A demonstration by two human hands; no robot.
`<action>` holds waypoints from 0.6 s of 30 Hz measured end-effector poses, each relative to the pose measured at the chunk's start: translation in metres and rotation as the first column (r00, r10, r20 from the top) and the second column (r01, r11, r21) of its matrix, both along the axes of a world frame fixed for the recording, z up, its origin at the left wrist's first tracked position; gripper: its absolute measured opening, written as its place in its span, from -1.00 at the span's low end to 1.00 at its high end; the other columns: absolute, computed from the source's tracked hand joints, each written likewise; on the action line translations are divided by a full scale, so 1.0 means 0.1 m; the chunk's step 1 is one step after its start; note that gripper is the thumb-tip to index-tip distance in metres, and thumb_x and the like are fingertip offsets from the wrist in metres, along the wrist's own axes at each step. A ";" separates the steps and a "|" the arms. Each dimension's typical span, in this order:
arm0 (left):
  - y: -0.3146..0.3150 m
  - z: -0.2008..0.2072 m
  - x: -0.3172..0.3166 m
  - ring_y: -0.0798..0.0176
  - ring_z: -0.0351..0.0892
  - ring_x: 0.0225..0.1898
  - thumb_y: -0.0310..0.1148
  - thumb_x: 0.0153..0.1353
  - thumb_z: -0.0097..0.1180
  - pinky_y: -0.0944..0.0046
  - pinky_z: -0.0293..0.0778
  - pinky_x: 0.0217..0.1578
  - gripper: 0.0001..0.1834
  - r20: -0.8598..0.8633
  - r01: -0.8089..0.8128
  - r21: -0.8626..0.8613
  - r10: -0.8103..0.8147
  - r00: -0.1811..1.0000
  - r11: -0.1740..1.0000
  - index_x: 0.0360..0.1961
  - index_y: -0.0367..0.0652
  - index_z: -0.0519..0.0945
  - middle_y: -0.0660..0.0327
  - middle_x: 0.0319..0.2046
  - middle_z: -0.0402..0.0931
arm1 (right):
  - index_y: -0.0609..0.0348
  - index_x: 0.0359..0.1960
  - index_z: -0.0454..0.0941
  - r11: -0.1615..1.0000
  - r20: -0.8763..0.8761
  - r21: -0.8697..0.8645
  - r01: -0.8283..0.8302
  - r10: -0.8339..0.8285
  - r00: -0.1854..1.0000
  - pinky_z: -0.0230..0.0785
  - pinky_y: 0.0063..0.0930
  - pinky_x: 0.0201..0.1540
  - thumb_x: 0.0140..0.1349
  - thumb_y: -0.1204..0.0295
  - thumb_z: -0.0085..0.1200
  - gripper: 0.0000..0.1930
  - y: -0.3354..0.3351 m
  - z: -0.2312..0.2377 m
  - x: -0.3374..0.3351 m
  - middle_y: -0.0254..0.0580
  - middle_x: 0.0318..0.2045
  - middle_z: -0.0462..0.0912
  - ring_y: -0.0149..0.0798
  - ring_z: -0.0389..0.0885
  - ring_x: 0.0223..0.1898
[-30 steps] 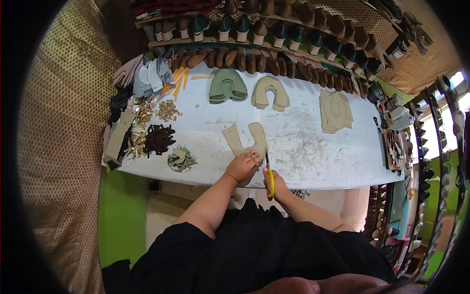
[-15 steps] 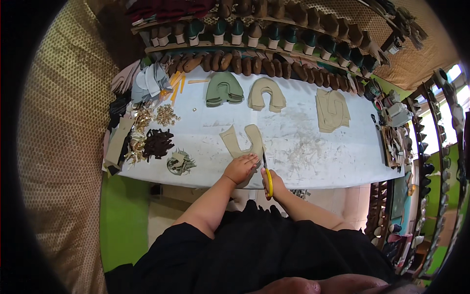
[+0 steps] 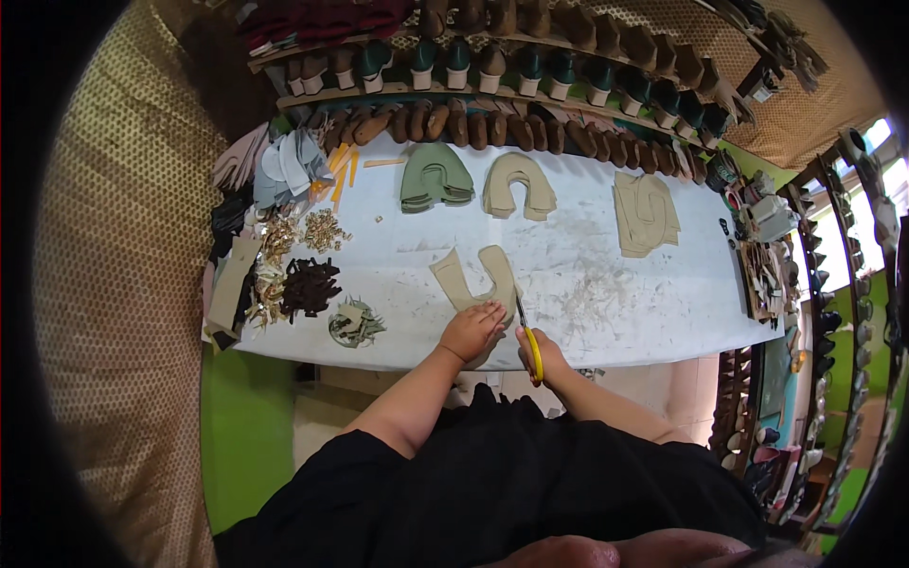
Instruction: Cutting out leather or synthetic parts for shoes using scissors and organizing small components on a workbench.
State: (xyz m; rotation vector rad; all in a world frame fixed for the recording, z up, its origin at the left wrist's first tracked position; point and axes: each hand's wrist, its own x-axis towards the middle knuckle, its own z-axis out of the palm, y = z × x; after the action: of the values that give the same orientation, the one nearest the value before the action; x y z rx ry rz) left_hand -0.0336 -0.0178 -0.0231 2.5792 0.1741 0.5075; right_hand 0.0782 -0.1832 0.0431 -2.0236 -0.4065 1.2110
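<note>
Just below centre, the left hand (image 3: 475, 331) flattens the beige piece (image 3: 453, 277) while the right hand (image 3: 554, 359) clasps scissors (image 3: 538, 356) lengthwise along, perhaps touching, its right edge.

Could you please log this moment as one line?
left hand: on beige piece | right hand: holding yellow-handled scissors | blades: by piece's right edge

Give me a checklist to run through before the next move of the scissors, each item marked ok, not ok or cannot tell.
1. Left hand on the beige U-shaped piece: ok, laid over its curved near part.
2. Right hand on the yellow-handled scissors: ok, gripping the handle.
3. Left fingertips clear of the blades: ok, they lie left of them, though close.
4. Blades biting into the edge: cannot tell; they are at its right side.
5. Green U-shaped stack away from the blades: ok, farther back.
</note>
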 end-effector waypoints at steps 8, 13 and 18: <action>-0.11 0.07 0.10 -0.01 0.46 0.21 -0.24 0.22 0.14 0.07 0.34 0.23 -0.55 -0.058 -0.017 0.213 0.030 0.998 0.977 0.10 -0.22 0.51 -0.01 0.19 0.46 | 0.23 -0.27 0.36 0.998 0.015 -0.029 -0.048 0.048 0.999 0.24 -0.43 -0.78 0.35 -0.24 -0.19 -0.37 -0.06 -0.15 0.04 -0.28 -0.75 0.36 -0.34 0.37 -0.82; -0.23 -0.05 0.20 -0.02 0.47 0.20 -0.32 0.20 0.11 0.06 0.36 0.21 -0.60 -0.049 -0.110 0.150 0.119 0.992 0.983 0.04 -0.26 0.56 -0.04 0.14 0.50 | 0.24 -0.27 0.36 0.999 -0.004 0.001 -0.033 0.033 0.999 0.26 -0.43 -0.76 0.35 -0.23 -0.18 -0.37 -0.05 -0.05 0.03 -0.27 -0.75 0.36 -0.33 0.36 -0.82; -0.19 -0.04 0.18 -0.04 0.57 0.07 -0.36 0.18 0.13 0.06 0.47 0.10 -0.69 0.006 -0.099 0.112 0.099 0.995 0.989 -0.08 -0.29 0.60 -0.05 0.02 0.58 | 0.23 -0.28 0.37 1.000 -0.052 0.012 -0.020 0.021 0.998 0.29 -0.44 -0.74 0.35 -0.23 -0.17 -0.37 -0.09 -0.05 0.07 -0.27 -0.76 0.35 -0.32 0.37 -0.82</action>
State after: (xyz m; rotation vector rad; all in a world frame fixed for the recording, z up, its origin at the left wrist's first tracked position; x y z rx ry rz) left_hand -0.0159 -0.0371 -0.0272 2.6896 0.2816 0.5695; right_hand 0.0850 -0.1918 0.0384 -1.9784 -0.4087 1.2686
